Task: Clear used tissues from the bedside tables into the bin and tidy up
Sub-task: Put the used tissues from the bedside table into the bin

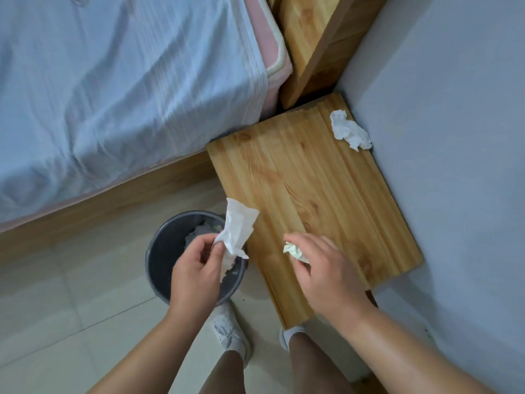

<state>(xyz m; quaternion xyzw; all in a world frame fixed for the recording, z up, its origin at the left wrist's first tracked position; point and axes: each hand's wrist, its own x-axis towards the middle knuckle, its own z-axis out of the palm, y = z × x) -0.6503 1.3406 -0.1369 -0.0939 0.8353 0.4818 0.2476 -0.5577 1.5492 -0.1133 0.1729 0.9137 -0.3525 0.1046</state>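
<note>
My left hand [196, 268] pinches a flat white tissue [237, 230] and holds it above the grey bin [159, 251], which has crumpled tissues inside. My right hand [326, 268] is over the near part of the wooden bedside table [312, 189], its fingers curled round a small crumpled tissue [294, 251]. A third crumpled white tissue [350, 129] lies at the table's far corner, against the wall.
The bed with a pale blue sheet [113, 95] fills the left, its wooden frame beside the bin. A wooden headboard [312, 38] stands behind the table. A grey wall [454, 137] borders the table's right side. My feet in white socks stand on the tiled floor [56, 308].
</note>
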